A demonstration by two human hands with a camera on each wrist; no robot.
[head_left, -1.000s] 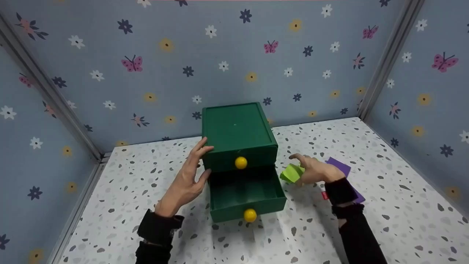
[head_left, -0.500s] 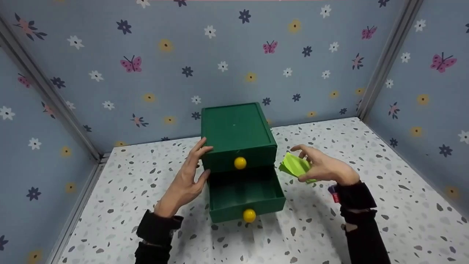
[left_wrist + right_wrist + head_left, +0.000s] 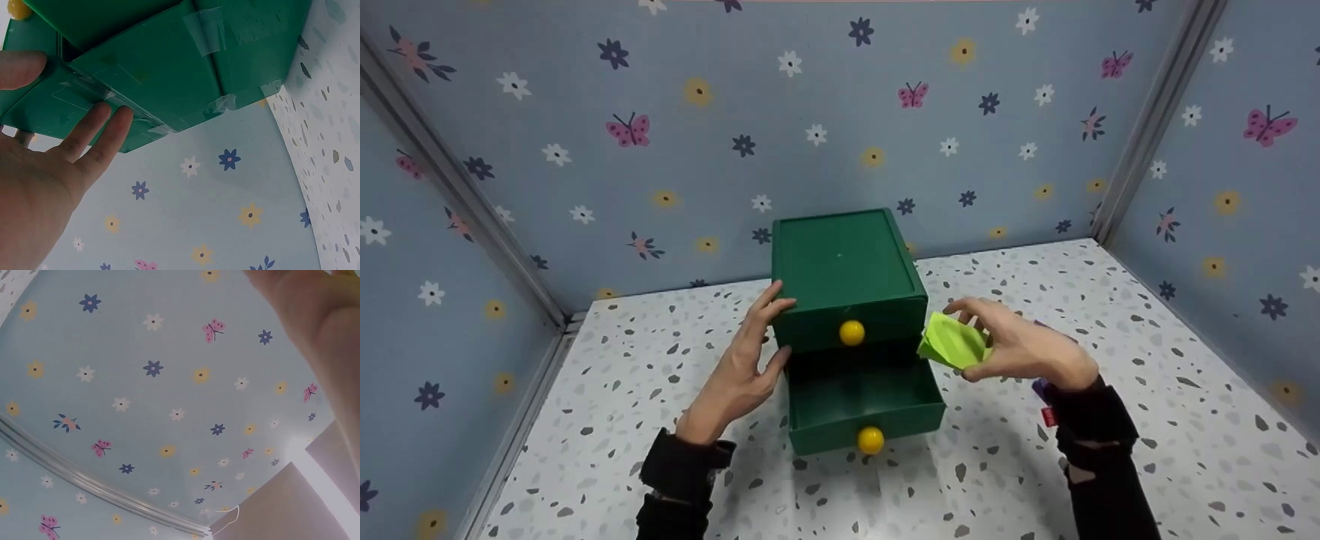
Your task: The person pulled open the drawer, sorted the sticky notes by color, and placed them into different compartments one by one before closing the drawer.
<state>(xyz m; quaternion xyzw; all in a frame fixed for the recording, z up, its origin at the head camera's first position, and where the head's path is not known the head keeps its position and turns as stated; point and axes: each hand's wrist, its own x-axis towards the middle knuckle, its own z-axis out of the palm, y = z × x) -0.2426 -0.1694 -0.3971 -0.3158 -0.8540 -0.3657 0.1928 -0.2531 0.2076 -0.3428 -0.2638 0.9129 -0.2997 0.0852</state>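
Note:
A green two-drawer cabinet [image 3: 844, 259] stands against the back wall, with a yellow knob on each drawer. Its lower drawer [image 3: 840, 435] is pulled out, the upper one closed. My left hand [image 3: 735, 381] rests on the cabinet's left side, fingers mostly straight at the front corner; the left wrist view shows fingertips against the taped green side [image 3: 149, 76]. Beside the cabinet's right side, my right hand [image 3: 1024, 346] pinches a lime-green folded paper [image 3: 952, 341] between thumb and fingers, above the table. In the right wrist view only part of that hand [image 3: 332, 332] shows, at the upper right.
Behind the right wrist lies a flat purple thing [image 3: 1041, 388] with a red tag [image 3: 1049, 417], mostly hidden by the arm. The speckled white table [image 3: 720, 491] is enclosed by flower-patterned walls [image 3: 825, 97] at the back and both sides.
My right hand has lifted the lime-green paper off the purple thing's side and brought it left, close to the cabinet. The left hand and drawers have stayed put.

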